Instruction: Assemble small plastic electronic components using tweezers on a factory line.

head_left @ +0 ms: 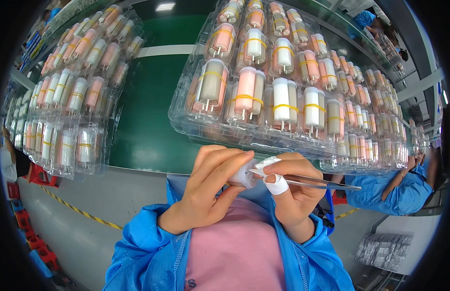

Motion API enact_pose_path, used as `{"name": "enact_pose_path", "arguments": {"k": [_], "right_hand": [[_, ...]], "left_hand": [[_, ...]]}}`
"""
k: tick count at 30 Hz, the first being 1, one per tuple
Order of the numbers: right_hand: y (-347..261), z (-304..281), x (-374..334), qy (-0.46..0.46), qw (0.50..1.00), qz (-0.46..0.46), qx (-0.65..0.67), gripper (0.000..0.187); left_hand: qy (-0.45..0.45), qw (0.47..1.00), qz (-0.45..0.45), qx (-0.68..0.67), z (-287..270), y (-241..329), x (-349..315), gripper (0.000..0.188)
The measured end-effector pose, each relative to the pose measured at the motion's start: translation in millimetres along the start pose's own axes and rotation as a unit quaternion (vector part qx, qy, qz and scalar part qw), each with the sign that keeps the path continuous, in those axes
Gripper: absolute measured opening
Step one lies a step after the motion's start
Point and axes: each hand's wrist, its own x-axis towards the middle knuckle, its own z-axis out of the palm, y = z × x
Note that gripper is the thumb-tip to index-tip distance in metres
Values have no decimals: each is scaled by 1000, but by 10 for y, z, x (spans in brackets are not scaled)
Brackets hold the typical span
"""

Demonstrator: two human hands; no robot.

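Close to my chest, my left hand (205, 191) is closed around a whitish translucent cylindrical piece (246, 175); the fingers cover most of it. My right hand (297, 203) grips metal tweezers (331, 184), with their tips at the end of that piece. Whether the tips hold anything is too small to tell. White tape (277, 185) wraps the thumb and a finger of my right hand. Just beyond my hands, a clear plastic tray (244, 136) holds cylinder bundles in pink, white and grey, each bound by a yellow rubber band, such as this pink one (245, 89).
Several more filled clear trays are stacked at the left (91, 167) and along the right. The green tabletop (145, 121) shows between the stacks. A co-worker in a blue sleeve (394, 194) sits at the right. Red stools (43, 175) stand on the floor at left.
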Motion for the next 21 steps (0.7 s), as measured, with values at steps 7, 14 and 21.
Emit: {"name": "enact_pose_path", "arguments": {"k": [7,14,21], "right_hand": [[-13,-6,21,-9,999,-7,-35,12],[-48,-62,78,-56,996,-8,-65,10],[-42,-59,66,-32,999,5,-1,8]], "left_hand": [[3,1000,1,5,19,-4,13,58],[-8,1000,11,8,33,-31,-4,53],[-3,1000,-1,-3,12,18,3,56]]}}
